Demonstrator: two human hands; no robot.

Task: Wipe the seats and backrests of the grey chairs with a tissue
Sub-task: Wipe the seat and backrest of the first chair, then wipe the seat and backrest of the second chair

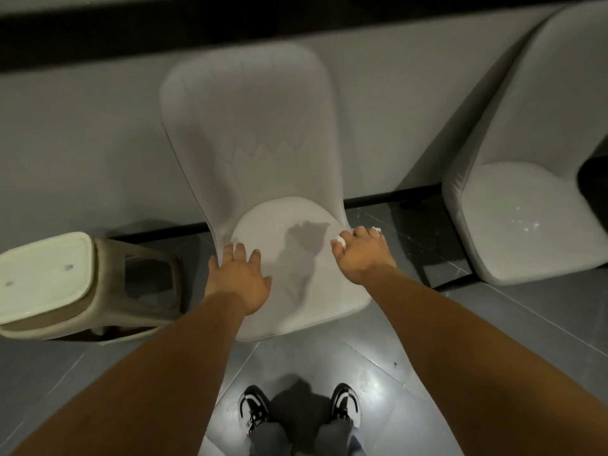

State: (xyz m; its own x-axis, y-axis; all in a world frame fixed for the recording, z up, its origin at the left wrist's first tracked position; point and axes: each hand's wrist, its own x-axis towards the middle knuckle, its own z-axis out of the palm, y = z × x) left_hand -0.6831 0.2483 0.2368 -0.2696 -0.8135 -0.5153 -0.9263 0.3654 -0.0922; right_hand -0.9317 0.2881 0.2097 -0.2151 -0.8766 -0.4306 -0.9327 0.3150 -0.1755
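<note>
A grey upholstered chair [250, 133] stands right in front of me against the wall, its tall backrest upright and its rounded seat [296, 218] below. My left hand [238, 274] rests on the seat's left side, fingers spread and straight. On the seat's right edge, my right hand [358, 250] grips a crumpled white tissue [340, 241], bits of which show between its fingers. A second grey chair [513, 199] stands to the right, with white specks on its seat.
A cream plastic stool [49, 281] stands on the floor to the left of the chair. The floor is dark glossy tile [493, 324], and my feet in black-and-white shoes [299, 406] stand just before the chair. A grey wall with a dark skirting runs behind.
</note>
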